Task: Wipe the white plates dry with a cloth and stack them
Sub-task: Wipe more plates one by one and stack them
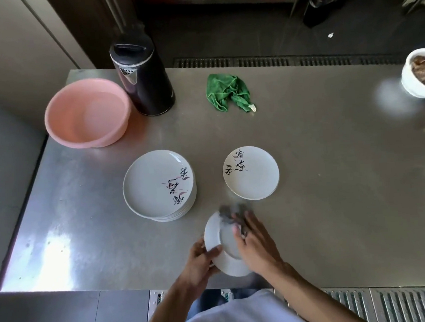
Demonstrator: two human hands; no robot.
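Note:
My left hand [202, 261] grips the near-left rim of a white plate [223, 255] held tilted above the table's front edge, its underside facing up. My right hand [253, 243] presses a grey cloth [231, 216] against that plate; the cloth is blurred. To the left stands a stack of several white plates [157, 184] with black and pink brush writing on the top one. A single white plate [251, 173] with the same writing lies flat to the right of the stack.
On the steel table [320, 178] a pink basin [87, 113] sits at the back left beside a black kettle [141, 77]. A crumpled green cloth [228, 92] lies behind the plates. A white bowl [421, 75] with brown contents stands at the far right edge.

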